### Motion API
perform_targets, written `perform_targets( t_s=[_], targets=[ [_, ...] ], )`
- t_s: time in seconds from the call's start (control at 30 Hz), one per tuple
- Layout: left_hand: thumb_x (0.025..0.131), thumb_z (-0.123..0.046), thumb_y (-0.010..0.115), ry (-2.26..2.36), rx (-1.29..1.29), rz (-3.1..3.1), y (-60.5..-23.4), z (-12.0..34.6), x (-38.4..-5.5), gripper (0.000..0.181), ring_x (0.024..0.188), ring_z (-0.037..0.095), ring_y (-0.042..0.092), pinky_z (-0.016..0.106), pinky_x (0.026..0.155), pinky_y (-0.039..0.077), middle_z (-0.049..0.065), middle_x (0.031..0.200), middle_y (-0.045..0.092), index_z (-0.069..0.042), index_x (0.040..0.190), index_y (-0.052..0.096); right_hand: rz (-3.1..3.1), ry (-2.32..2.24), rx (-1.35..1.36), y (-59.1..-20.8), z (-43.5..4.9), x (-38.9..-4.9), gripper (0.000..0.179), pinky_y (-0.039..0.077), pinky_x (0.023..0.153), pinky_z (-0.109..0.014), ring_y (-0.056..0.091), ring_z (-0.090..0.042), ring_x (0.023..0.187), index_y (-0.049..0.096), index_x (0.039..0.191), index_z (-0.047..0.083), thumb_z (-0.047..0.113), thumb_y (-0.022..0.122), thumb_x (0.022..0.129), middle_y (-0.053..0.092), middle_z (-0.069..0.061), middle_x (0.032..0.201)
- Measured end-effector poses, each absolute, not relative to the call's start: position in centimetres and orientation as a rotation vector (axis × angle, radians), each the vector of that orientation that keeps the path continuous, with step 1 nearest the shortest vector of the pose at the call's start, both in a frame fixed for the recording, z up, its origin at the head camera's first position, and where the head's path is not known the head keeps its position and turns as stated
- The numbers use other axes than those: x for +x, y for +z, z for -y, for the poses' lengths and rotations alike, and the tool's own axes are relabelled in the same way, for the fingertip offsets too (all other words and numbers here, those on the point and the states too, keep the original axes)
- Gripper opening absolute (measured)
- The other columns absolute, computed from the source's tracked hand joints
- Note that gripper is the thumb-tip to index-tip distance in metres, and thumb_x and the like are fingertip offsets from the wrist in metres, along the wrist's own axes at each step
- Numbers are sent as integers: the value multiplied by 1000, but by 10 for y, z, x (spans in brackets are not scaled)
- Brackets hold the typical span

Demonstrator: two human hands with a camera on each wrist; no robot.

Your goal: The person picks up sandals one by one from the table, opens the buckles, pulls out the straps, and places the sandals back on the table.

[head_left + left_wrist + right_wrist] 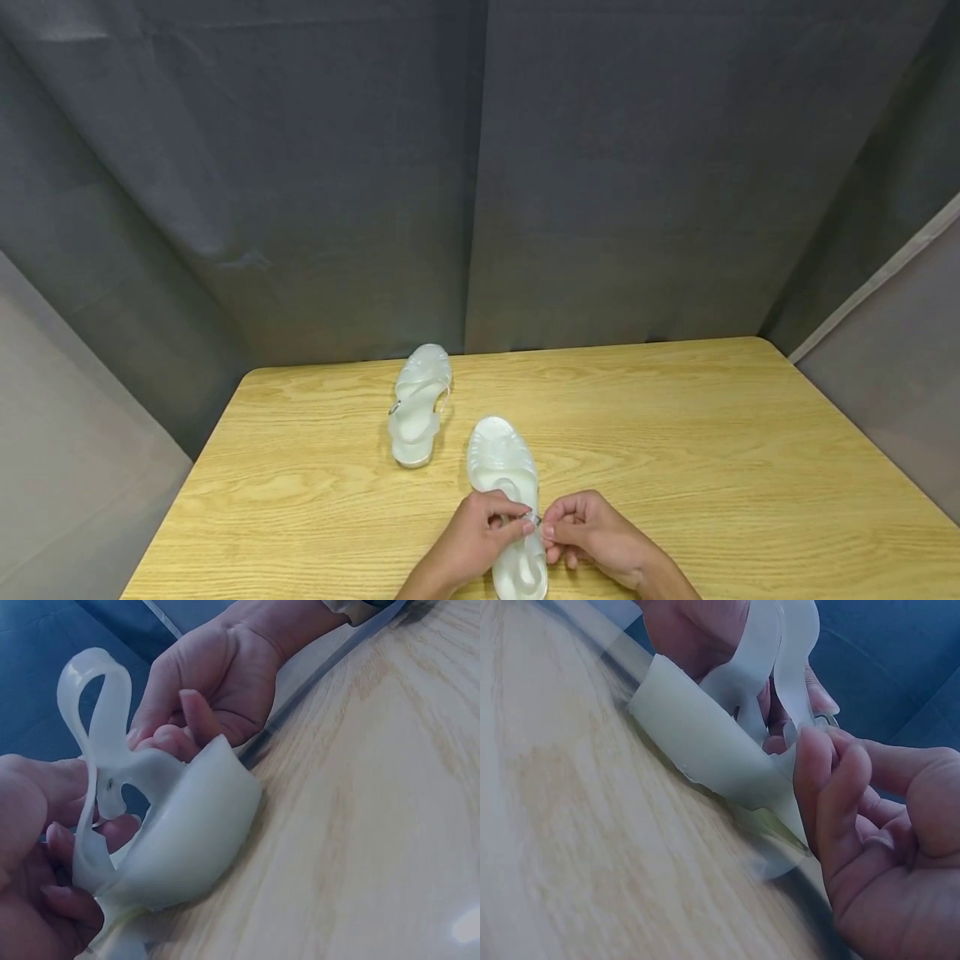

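Observation:
A pale, translucent jelly sandal (501, 450) lies at the near side of the table, its toe pointing away from me. From its left, my left hand (480, 533) pinches the ankle strap by the small metal buckle (826, 718). Thumb and forefinger of my right hand (600, 533) pinch the strap at the buckle from the right side. In the left wrist view the strap (112, 712) rises in a loop above the heel (195, 832). Fingertips partly cover the buckle, so I cannot tell whether the strap runs through it.
A matching sandal (426, 371) stands farther back and to the left, with its own metal buckle (394, 407) on the left side. The wooden table (712, 433) reaches back to a dark grey curtain (637, 183). Lighter panels (67, 433) flank it.

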State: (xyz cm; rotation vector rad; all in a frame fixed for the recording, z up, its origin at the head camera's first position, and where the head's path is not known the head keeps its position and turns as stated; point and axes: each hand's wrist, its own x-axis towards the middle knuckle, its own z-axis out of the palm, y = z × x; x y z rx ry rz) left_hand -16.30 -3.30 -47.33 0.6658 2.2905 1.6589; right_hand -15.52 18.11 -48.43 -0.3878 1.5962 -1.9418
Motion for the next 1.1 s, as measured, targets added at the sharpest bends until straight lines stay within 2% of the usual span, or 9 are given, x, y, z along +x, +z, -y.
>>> perform_targets(
  t_s=[0.2,0.57,0.83,1.0,1.1],
  targets=[
    [81,-22,72,1659,692,-2301,-473,32,-162,23,59,-1,42,14,52,36,-8,72,57,-6,98,74,-1528,-1997,-383,-482,-180,-153,5,54,63,-18,66,-8,69,61,91,-1,3,59,89,68,-3,79],
    [80,-19,73,1678,678,-2303,-476,29,-162,21,60,0,42,14,53,36,-4,73,60,-5,95,75,-1433,-2049,-365,-481,-180,-154,7,55,72,-22,67,-9,76,62,93,-1,-2,56,90,68,-4,84],
    [77,-15,75,1703,634,-2301,-478,28,-162,20,57,0,41,14,50,34,-4,72,59,-4,94,75,-1509,-1995,-336,-480,-183,-154,7,54,67,-20,66,-9,72,62,94,-3,1,57,89,67,-3,82],
    [77,-18,76,1702,620,-2283,-475,30,-162,23,56,0,41,14,49,34,-7,73,58,-6,97,74,-1730,-1909,-282,-478,-186,-155,19,54,63,-22,63,-13,72,58,101,-8,8,58,91,65,-6,83],
    [78,-19,76,1689,624,-2293,-474,31,-162,24,56,0,40,15,49,35,-10,74,57,-6,98,73,-1856,-1863,-290,-477,-184,-155,26,50,59,-22,57,-10,69,56,103,-7,15,61,91,63,-4,84]
  ],
)
